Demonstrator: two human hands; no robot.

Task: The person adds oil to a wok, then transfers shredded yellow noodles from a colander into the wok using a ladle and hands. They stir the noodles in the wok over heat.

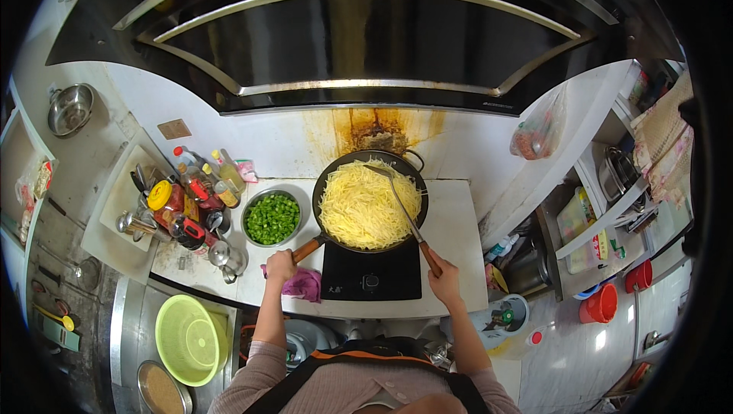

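Both hands are at a dark wok point(318, 208) on a black induction cooktop point(372, 274). My left hand point(281, 266) is closed around the wok's wooden handle point(307, 250). My right hand point(444, 276) grips the wooden handle of a metal spatula point(408, 216); its blade rests on the heap of pale yellow shredded potato point(363, 205) that fills the wok. Left of the wok stands a steel bowl of chopped green peppers point(272, 219). A purple cloth point(303, 286) lies by my left wrist, on the white counter.
Sauce bottles and jars point(197, 196) crowd the counter's left side, with a steel pitcher point(228, 258) near its front edge. Below left are a green plastic basket point(190, 339) and a steel bowl point(162, 388). A black range hood point(366, 42) overhangs the wok; shelves stand at the right.
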